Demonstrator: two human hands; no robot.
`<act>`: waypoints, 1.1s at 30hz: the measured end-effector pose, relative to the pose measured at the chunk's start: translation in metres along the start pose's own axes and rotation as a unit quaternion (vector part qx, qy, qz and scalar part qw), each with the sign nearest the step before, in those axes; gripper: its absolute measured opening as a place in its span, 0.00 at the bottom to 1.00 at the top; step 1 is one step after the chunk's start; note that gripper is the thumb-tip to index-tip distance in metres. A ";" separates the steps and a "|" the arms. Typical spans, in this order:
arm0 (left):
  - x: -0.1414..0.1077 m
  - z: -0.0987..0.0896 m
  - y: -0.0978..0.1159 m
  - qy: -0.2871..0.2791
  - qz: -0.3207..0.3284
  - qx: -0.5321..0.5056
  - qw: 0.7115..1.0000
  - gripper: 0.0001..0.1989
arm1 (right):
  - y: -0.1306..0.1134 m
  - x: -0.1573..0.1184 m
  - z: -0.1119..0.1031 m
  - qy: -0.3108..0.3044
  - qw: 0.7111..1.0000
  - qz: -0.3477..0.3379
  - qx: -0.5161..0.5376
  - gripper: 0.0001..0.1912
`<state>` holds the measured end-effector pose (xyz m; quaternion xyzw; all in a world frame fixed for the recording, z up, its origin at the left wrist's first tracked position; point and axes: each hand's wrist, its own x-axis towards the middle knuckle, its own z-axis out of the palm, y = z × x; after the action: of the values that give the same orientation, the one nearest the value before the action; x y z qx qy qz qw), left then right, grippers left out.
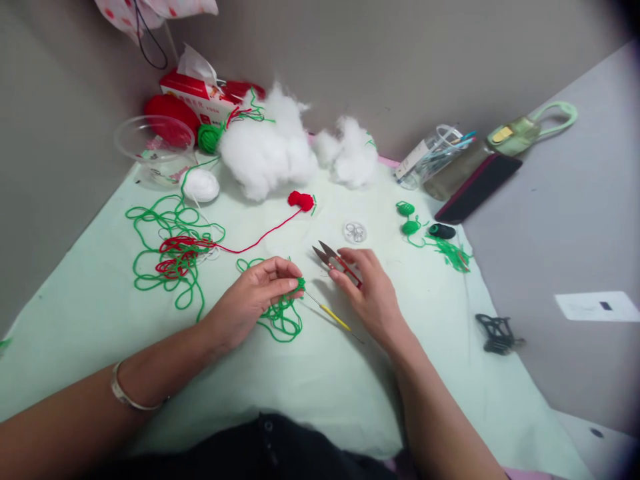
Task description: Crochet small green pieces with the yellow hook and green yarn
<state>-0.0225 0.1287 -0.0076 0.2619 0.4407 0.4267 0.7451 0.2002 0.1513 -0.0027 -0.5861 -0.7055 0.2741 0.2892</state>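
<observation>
Between the thumb and fingers of my left hand (257,290) is a small green crochet piece (301,284). A crochet hook (334,317) with a yellow grip extends from that piece toward the lower right. Loose green yarn (283,323) lies in loops under and beside the left hand. My right hand (373,287) is closed around red-handled thread snips (345,268), whose dark blades point up and left and stand apart. A gap separates the blades from the green piece.
Tangled green and red yarn (175,257) lies at left. White stuffing (270,150), a tissue box (193,93) and a clear tub (155,150) stand behind. A red crochet piece (301,201), small round case (355,231), green pieces (411,228) and tablet (477,190) lie farther off.
</observation>
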 end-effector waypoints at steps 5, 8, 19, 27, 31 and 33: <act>0.000 -0.001 -0.001 -0.010 0.004 -0.006 1.000 0.07 | -0.012 -0.011 -0.011 -0.149 0.985 -0.088 -0.019 0.14; -0.001 -0.003 -0.004 -0.021 0.022 -0.003 1.000 0.07 | -0.019 -0.017 -0.010 -0.210 0.971 -0.106 -0.047 0.07; -0.019 0.005 -0.004 -0.091 0.101 0.123 0.983 0.11 | -0.038 -0.027 -0.006 -0.173 0.965 0.012 0.197 0.18; -0.048 0.016 0.007 -0.099 0.059 0.021 0.993 0.15 | -0.046 -0.056 -0.026 -0.132 0.942 -0.046 0.306 0.14; -0.068 0.024 0.002 -0.126 0.052 -0.021 0.990 0.15 | -0.054 -0.088 -0.013 -0.071 0.949 -0.156 0.265 0.14; -0.077 0.027 -0.005 -0.145 0.054 -0.025 0.988 0.15 | -0.059 -0.102 0.000 0.017 0.948 -0.145 0.283 0.09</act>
<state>-0.0157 0.0591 0.0349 0.3255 0.3022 0.4346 0.7835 0.1755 0.0408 0.0308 -0.3763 -0.6711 0.4076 0.4917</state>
